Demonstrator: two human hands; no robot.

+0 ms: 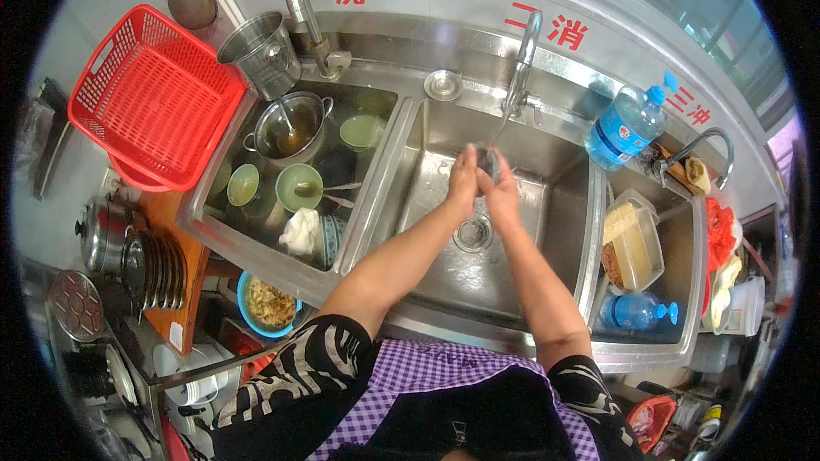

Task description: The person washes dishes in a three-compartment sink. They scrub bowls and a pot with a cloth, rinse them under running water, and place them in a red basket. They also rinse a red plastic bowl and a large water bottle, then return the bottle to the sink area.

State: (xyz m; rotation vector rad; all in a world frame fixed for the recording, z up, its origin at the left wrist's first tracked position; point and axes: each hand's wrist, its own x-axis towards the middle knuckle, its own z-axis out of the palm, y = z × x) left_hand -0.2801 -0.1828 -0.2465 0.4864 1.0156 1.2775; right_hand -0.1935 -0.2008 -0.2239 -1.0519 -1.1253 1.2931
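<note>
Both hands are over the middle stainless steel sink basin (410, 205), under the chrome faucet (522, 64). Water runs from its spout down to them. Between my left hand (464, 178) and my right hand (505, 195) is a small dark, shiny object (489, 164). Its sides are gripped from left and right, and the fingers and blur hide what kind of thing it is. Just below the hands lies the round drain strainer (473, 233) in the wet basin floor.
The left basin holds bowls (299, 187), a steel pot (289, 125) and spoons in water. A red plastic basket (186, 96) and a steel bucket (262, 54) stand beyond it. At right are a blue-labelled pump bottle (624, 128) and a basin with a plastic container (640, 246).
</note>
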